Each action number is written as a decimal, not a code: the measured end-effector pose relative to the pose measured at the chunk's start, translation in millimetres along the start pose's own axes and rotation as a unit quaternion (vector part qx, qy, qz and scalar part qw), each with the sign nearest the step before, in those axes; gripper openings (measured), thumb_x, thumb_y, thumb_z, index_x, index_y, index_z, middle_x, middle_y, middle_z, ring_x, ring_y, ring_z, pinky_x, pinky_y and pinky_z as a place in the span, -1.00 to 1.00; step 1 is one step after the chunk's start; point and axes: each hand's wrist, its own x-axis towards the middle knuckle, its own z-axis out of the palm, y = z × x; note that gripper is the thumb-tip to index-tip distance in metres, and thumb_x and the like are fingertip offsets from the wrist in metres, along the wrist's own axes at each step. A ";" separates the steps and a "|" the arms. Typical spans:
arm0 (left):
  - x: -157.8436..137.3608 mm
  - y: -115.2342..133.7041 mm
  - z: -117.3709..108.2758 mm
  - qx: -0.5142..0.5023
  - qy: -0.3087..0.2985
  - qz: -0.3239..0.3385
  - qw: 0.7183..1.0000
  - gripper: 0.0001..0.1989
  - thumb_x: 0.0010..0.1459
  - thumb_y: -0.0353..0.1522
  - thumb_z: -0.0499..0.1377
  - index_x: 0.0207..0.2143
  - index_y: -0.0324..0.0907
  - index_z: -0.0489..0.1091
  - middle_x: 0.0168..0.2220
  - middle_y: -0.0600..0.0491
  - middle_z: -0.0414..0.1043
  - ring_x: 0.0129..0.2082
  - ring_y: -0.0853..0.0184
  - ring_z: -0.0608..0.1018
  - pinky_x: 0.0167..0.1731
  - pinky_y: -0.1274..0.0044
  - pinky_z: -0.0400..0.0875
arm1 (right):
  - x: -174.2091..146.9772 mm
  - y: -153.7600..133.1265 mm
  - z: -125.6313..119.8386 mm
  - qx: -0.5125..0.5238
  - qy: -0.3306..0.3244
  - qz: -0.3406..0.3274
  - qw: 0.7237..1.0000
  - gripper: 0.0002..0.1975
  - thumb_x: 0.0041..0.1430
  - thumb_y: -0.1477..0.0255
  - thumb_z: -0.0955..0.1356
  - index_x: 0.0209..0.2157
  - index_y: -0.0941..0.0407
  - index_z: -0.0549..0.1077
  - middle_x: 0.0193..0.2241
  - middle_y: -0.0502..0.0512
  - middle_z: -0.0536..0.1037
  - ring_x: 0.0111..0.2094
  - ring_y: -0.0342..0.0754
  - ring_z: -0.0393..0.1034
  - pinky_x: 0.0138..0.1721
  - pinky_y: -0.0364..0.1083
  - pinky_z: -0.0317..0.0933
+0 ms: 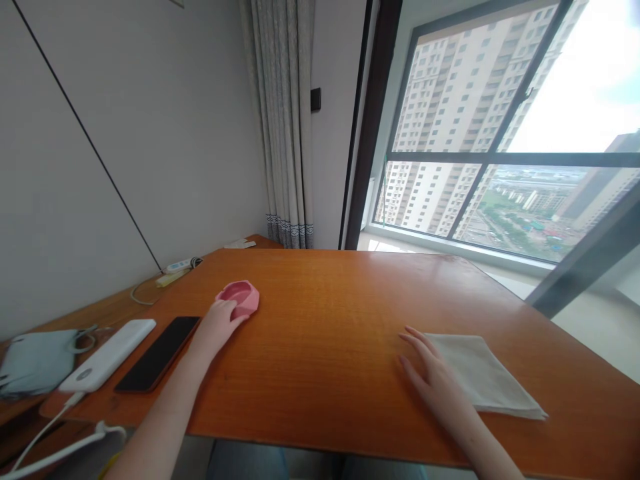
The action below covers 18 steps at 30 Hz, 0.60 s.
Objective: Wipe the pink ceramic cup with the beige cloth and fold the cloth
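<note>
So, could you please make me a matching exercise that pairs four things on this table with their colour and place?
1. Faceted dish
2. Smartphone
3. Folded cloth
4. Power bank

A. Pale, beside the right hand
B. White, cable at its near end
C. Pink, at the left hand
D. Black, lying flat

Pairs: 1-C; 2-D; 3-A; 4-B

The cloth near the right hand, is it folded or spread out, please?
It is folded: the cloth lies as a neat, flat pad, with stacked layers showing at its near right corner.
</note>
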 end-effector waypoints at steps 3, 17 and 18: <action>-0.8 -17.8 3.3 0.017 0.004 -0.025 1.000 -0.68 0.04 -0.18 0.12 -0.29 -0.24 0.45 -0.16 -0.17 0.47 -0.09 0.04 0.44 -0.04 0.29 0.30 | -13.2 41.5 -18.0 -0.075 0.048 0.031 0.996 -0.59 0.16 0.21 0.16 -0.06 0.11 0.36 0.05 0.23 0.38 0.08 0.16 0.26 0.17 0.18 0.03; -6.5 -31.1 8.3 0.029 -0.015 -0.030 0.999 -0.64 0.06 -0.20 0.10 -0.20 -0.27 0.44 -0.12 -0.21 0.45 -0.09 0.02 0.45 -0.04 0.28 0.31 | -34.6 128.2 -66.3 -0.237 0.044 0.229 0.943 -0.46 0.08 0.08 0.12 -0.13 0.18 0.41 -0.17 0.36 0.51 -0.17 0.29 0.43 -0.18 0.15 0.30; -6.5 -31.3 8.2 0.035 -0.018 -0.028 0.999 -0.65 0.07 -0.19 0.09 -0.21 -0.26 0.44 -0.12 -0.20 0.45 -0.08 0.02 0.45 -0.03 0.27 0.30 | -32.4 132.3 -68.2 -0.227 0.038 0.240 0.943 -0.46 0.06 0.08 0.14 -0.15 0.18 0.42 -0.21 0.36 0.53 -0.20 0.29 0.44 -0.21 0.14 0.31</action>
